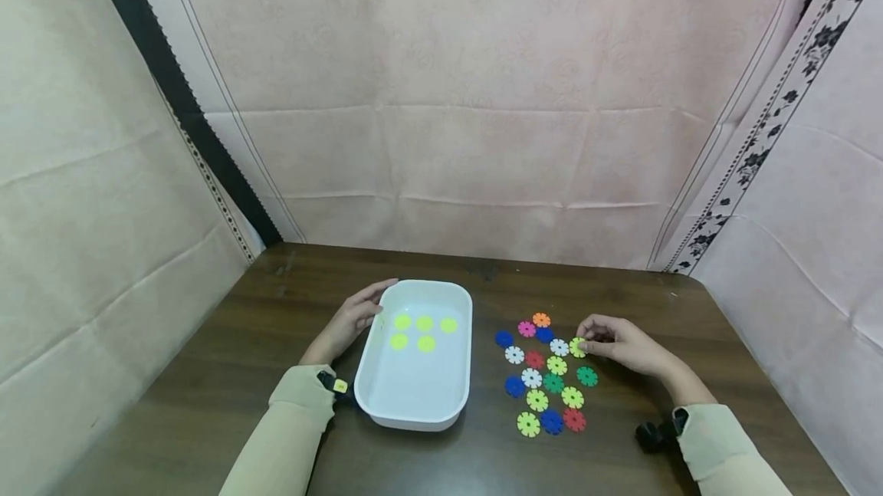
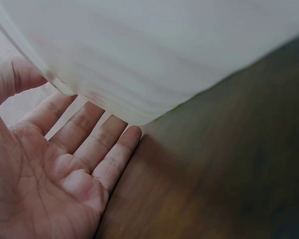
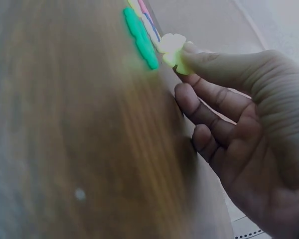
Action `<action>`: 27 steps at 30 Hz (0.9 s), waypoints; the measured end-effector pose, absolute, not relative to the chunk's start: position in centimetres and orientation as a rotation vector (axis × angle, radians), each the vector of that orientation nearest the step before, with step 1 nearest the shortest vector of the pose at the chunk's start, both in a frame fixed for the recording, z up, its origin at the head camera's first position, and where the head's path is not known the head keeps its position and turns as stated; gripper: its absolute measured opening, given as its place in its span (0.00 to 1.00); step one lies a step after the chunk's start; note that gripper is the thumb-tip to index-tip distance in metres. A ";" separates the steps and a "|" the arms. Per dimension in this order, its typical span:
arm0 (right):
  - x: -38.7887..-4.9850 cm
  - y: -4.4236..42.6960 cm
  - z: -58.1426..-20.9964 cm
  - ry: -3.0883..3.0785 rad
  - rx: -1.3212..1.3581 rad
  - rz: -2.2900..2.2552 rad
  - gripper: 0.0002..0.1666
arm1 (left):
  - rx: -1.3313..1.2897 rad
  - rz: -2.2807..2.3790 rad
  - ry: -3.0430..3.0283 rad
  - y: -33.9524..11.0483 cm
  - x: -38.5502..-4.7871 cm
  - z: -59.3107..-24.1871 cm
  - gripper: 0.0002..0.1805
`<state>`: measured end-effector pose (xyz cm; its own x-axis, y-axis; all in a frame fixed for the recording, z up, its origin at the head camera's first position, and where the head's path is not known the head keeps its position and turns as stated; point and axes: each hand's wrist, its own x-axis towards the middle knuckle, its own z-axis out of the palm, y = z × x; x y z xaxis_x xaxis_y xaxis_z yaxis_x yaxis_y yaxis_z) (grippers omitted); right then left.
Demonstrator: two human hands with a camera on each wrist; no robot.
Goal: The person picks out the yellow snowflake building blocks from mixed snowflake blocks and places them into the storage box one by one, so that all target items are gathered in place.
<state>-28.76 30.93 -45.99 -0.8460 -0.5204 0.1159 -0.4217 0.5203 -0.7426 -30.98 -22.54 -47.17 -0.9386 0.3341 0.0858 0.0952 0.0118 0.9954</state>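
A white rectangular tray (image 1: 414,396) sits on the table, with several yellow-green discs (image 1: 426,344) lying in its far half. My left hand (image 1: 355,318) holds the tray at its far left corner. In the left wrist view, the thumb (image 2: 27,74) meets the rim while the fingers (image 2: 82,127) reach along the outside wall, their tips partly hidden. Between thumb and index finger, my right hand (image 1: 624,344) pinches a yellow-green notched disc (image 3: 173,50) at the right side of a group of discs. In the right wrist view, it appears tilted up near a green disc (image 3: 141,40).
Right of the tray, notched discs in blue (image 1: 552,422), red (image 1: 574,419), white (image 1: 514,355), pink (image 1: 527,329), orange (image 1: 541,320), green and yellow-green lie close together on the brown wooden table (image 1: 483,465). Pale cloth (image 1: 483,174) hangs behind and at both sides.
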 end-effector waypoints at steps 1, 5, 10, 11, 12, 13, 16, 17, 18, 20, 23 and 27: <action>-28.8 30.8 -45.9 2.639 -0.813 -1.237 0.07 | 0.450 2.048 2.104 -22.6 -31.0 -47.1 0.30; -29.0 30.4 -45.6 2.652 -0.793 -1.264 0.08 | 0.448 2.049 2.110 -22.7 -31.1 -47.1 0.30; -29.1 29.1 -44.8 2.635 -0.823 -1.314 0.08 | 0.471 2.036 2.114 -22.7 -31.0 -47.1 0.30; -29.2 28.5 -44.5 2.627 -0.834 -1.319 0.08 | 0.476 2.035 2.114 -22.6 -31.1 -47.1 0.30; -29.2 27.9 -44.0 2.618 -0.848 -1.319 0.08 | 0.473 2.039 2.112 -22.6 -31.1 -47.0 0.30; -29.3 27.1 -43.5 2.613 -0.859 -1.314 0.08 | 0.479 2.041 2.112 -22.5 -31.1 -47.0 0.30; -29.5 24.7 -41.7 2.599 -0.923 -1.291 0.08 | 0.494 2.036 2.110 -22.4 -31.3 -46.9 0.30; -29.6 23.8 -41.0 2.595 -0.958 -1.274 0.08 | 0.495 2.033 2.109 -22.3 -31.3 -46.8 0.30; -29.7 22.9 -40.4 2.587 -0.993 -1.259 0.08 | 0.491 2.033 2.108 -22.3 -31.3 -46.8 0.31; -30.1 21.0 -39.4 2.559 -1.070 -1.225 0.08 | 0.472 2.036 2.107 -22.3 -31.3 -46.9 0.30; -30.7 18.2 -38.5 2.516 -1.170 -1.160 0.08 | 0.449 2.046 2.105 -22.5 -31.1 -47.1 0.30; -31.6 14.4 -38.1 2.475 -1.317 -1.067 0.09 | 0.474 2.051 2.097 -22.6 -31.0 -47.3 0.30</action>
